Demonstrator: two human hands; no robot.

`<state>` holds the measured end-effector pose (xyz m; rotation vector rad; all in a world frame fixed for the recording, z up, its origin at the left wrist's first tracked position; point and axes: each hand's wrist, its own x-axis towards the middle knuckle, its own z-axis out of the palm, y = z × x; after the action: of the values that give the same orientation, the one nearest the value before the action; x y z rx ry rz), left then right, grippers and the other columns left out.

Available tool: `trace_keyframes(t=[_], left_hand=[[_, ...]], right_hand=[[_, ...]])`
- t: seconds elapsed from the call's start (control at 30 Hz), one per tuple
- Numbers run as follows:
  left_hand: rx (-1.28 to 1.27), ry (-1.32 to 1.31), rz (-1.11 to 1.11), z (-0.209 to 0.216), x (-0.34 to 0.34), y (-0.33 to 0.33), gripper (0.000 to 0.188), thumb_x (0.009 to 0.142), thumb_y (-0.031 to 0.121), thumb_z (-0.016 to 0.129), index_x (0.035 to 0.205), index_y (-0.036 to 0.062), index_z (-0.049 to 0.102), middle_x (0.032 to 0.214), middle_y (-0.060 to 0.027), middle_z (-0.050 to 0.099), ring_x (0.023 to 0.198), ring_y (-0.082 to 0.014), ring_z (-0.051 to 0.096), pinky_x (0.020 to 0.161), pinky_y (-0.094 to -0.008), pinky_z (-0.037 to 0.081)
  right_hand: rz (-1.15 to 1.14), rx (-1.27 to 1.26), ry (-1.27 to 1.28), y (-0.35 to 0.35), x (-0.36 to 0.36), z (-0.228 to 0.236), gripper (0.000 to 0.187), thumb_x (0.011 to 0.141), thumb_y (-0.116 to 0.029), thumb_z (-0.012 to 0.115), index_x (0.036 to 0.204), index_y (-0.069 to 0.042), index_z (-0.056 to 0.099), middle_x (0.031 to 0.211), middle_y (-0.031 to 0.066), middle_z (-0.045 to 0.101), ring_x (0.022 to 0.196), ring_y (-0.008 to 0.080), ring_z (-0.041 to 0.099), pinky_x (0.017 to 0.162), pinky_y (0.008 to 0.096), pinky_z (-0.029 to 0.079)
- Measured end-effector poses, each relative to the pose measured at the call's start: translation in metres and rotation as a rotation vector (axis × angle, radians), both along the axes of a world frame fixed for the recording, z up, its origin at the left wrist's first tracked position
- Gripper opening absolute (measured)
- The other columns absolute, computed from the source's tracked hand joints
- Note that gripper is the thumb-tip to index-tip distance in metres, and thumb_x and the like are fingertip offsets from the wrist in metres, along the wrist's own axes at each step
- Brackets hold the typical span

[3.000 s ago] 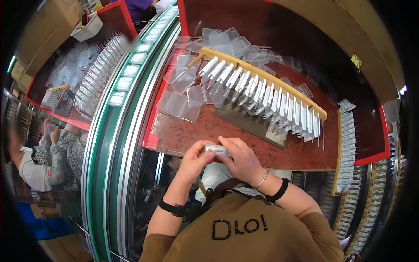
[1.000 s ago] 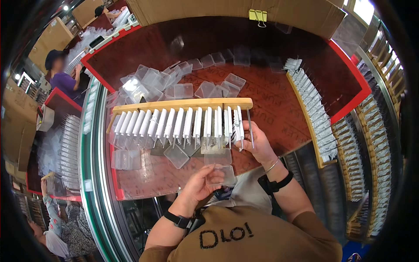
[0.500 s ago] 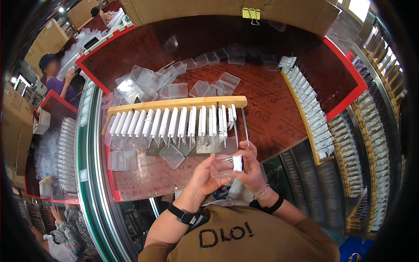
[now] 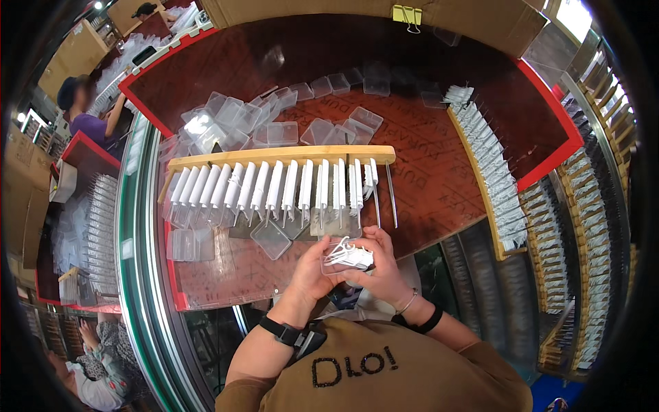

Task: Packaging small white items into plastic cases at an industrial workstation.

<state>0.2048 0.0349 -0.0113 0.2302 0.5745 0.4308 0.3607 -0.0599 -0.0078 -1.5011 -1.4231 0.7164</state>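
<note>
Close to my body, my left hand [image 4: 309,273] grips a small clear plastic box [image 4: 331,268] by its left side. My right hand [image 4: 386,273] is closed on a bundle of thin white pieces with looped ends [image 4: 357,257], which lies slanted in the mouth of the box. Fingers of both hands hide parts of the box and bundle. Just beyond, a wooden bar [image 4: 281,155] carries a row of metal rods threaded with white stacks [image 4: 261,187]. At its right end one metal rod [image 4: 392,199] is bare.
Several loose clear boxes [image 4: 281,133] are scattered behind the bar on the red-edged table [image 4: 432,185]. Another loaded rack [image 4: 486,172] stands at the right, with more racks [image 4: 590,247] beyond. A person in purple [image 4: 93,125] sits at the left, past the green-edged rail [image 4: 130,226].
The white bundle has gone from upright at the box's right side to lying slanted in its mouth, looped ends fanned left. My right fingers have shifted with it.
</note>
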Motion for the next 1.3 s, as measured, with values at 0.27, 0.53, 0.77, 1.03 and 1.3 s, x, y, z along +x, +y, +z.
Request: trace_keyframes(t=[0.27, 0.53, 0.77, 1.03, 1.3], left_hand=[[0.101, 0.223, 0.065, 0.008, 0.005, -0.002, 0.033, 0.098, 0.030, 0.048, 0.121, 0.0061, 0.052, 0.111, -0.0136, 0.064, 0.095, -0.0275, 0.067, 0.070, -0.0408, 0.061], [0.182, 0.305, 0.021, 0.001, -0.002, -0.002, 0.017, 0.088, 0.009, 0.063, 0.104, 0.0061, 0.059, 0.094, -0.0132, 0.068, 0.073, -0.0251, 0.069, 0.052, -0.0372, 0.060], [0.094, 0.271, 0.084, 0.005, -0.013, -0.001, 0.019, 0.089, 0.014, 0.064, 0.105, 0.0063, 0.059, 0.095, -0.0136, 0.068, 0.075, -0.0247, 0.069, 0.051, -0.0378, 0.060], [0.210, 0.269, 0.119, 0.008, -0.016, -0.005, 0.022, 0.098, 0.024, 0.050, 0.108, 0.0056, 0.056, 0.100, -0.0121, 0.065, 0.082, -0.0231, 0.068, 0.057, -0.0354, 0.062], [0.304, 0.257, 0.105, 0.002, -0.013, -0.007, 0.032, 0.101, 0.034, 0.045, 0.105, 0.0043, 0.056, 0.097, -0.0098, 0.064, 0.079, -0.0203, 0.067, 0.060, -0.0340, 0.059]], right_hand=[[-0.009, -0.031, -0.417, 0.009, -0.002, 0.020, 0.071, 0.085, -0.033, 0.066, 0.140, 0.001, 0.037, 0.136, 0.0224, 0.039, 0.126, 0.0372, 0.039, 0.105, 0.0436, 0.033], [-0.254, 0.071, 0.308, 0.066, 0.049, 0.007, 0.066, 0.082, -0.016, 0.071, 0.139, -0.001, 0.041, 0.119, 0.0088, 0.046, 0.104, 0.0201, 0.049, 0.092, 0.0317, 0.042], [0.049, 0.066, 0.667, 0.099, 0.072, 0.006, 0.054, 0.079, -0.012, 0.073, 0.127, 0.000, 0.050, 0.121, 0.0073, 0.046, 0.116, 0.0183, 0.047, 0.104, 0.0326, 0.036], [-0.083, 0.058, 0.601, 0.057, 0.046, 0.029, 0.049, 0.078, -0.008, 0.072, 0.122, 0.001, 0.052, 0.117, 0.0072, 0.048, 0.110, 0.0151, 0.050, 0.096, 0.0291, 0.041], [0.154, 0.132, -0.287, 0.014, 0.005, 0.056, 0.053, 0.069, -0.022, 0.079, 0.116, -0.004, 0.060, 0.111, 0.0129, 0.055, 0.104, 0.0309, 0.055, 0.090, 0.0387, 0.046]])
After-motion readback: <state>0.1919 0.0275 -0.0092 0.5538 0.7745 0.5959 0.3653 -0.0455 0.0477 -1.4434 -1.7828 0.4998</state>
